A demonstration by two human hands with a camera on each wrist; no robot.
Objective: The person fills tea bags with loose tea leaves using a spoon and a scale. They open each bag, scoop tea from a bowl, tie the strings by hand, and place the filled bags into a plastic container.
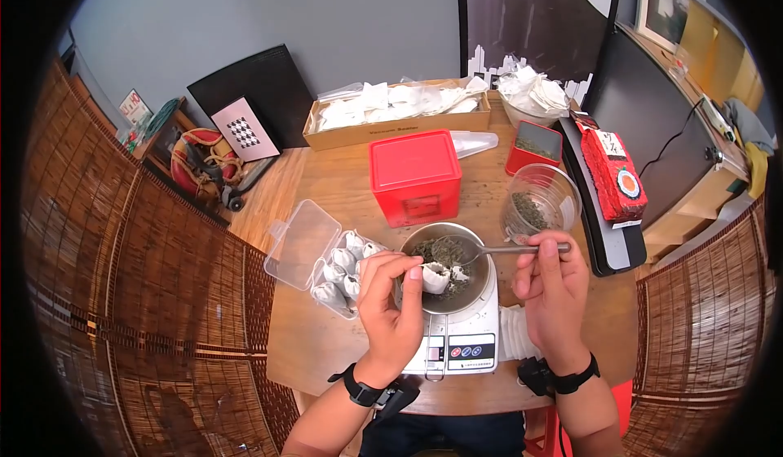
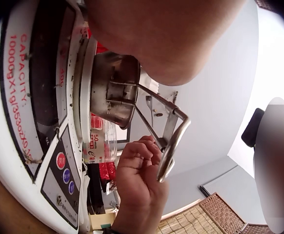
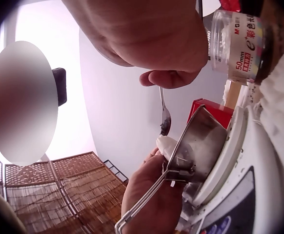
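While the left hand (image 1: pixel 390 310) pinches a small white pouch (image 1: pixel 435 281) between thumb and fingers, holding it over the metal pot (image 1: pixel 482 284), the right hand (image 1: pixel 557 290) grips a spoon (image 1: pixel 512 250) by its handle. The spoon's tip, bearing dark dried leaves in the right wrist view, is near the pouch. More leaves (image 1: pixel 440 250) lie inside the pot, which stands on a white scale (image 1: pixel 489 320). Left of it, an open plastic box (image 1: pixel 300 241) contains several filled pouches (image 1: pixel 330 293); a clear jar (image 1: pixel 569 206), partly filled with leaves, stands on the right.
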